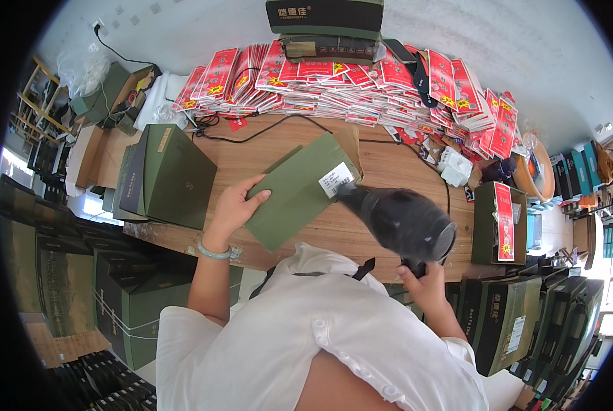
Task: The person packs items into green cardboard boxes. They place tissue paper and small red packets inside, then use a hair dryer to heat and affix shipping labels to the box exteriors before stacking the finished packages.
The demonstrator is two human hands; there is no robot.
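A green cardboard box (289,195) lies tilted on the wooden table in front of me. My left hand (236,205) grips its left end, thumb on top and fingers toward the far side. Near the box's right end sits a white barcode label (336,179). My right hand (424,284) is closed around the handle of a black hair dryer (406,222). The dryer's nozzle points left and reaches the label's lower edge; whether it touches I cannot tell. Slight blur covers the dryer.
Piles of red printed packets (334,92) line the wall, with a dark green box (325,17) on top. Another green box (176,177) stands at the table's left. An open box (484,226) holds red packets at right. Black cable (272,127) crosses the table; stacked boxes (505,315) flank me.
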